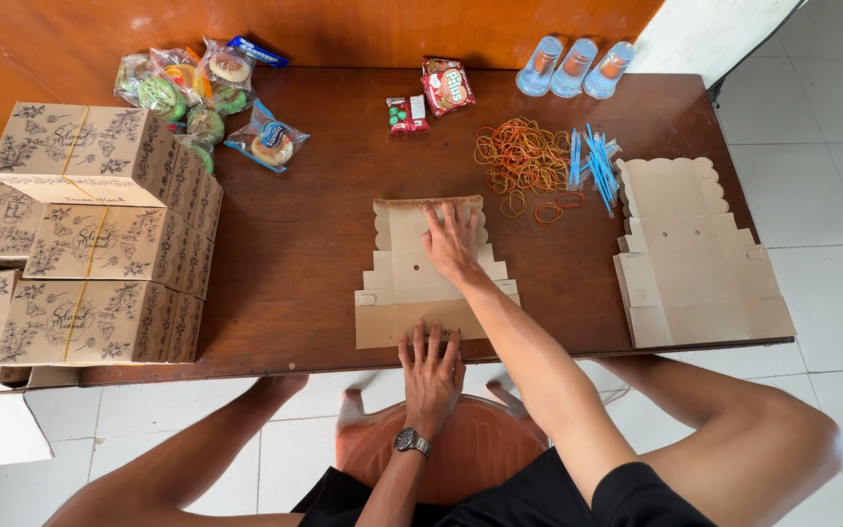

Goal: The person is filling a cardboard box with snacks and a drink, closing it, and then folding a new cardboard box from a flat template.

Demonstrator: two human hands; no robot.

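A flat, unfolded cardboard box blank (420, 283) lay on the dark wooden bench (295, 244), near its front edge and roughly in the middle. The right hand (453, 242) pressed down on the upper part of the blank, its fingers (439, 217) spread flat and reaching towards the scalloped far flap, gripping nothing. The left hand (431, 369), with a wristwatch (412, 442) on its wrist, rested on the blank's near edge at the bench's front, its fingers also stretched out flat and open against the card.

To the right, well apart from the hands, lay a stack of more flat box blanks (695, 259) with scalloped edges. Between that stack and the right hand sat a loose heap of rubber bands (522, 156) and, just beside it, a bundle of blue plastic straws (595, 156). Three sealed water cups (575, 66) stood at the far edge. Two small red snack packets (431, 98) lay near the far middle. At the far left were wrapped pastries in clear bags (207, 98), and beside them a pile of finished printed boxes (100, 234) tied with bands.
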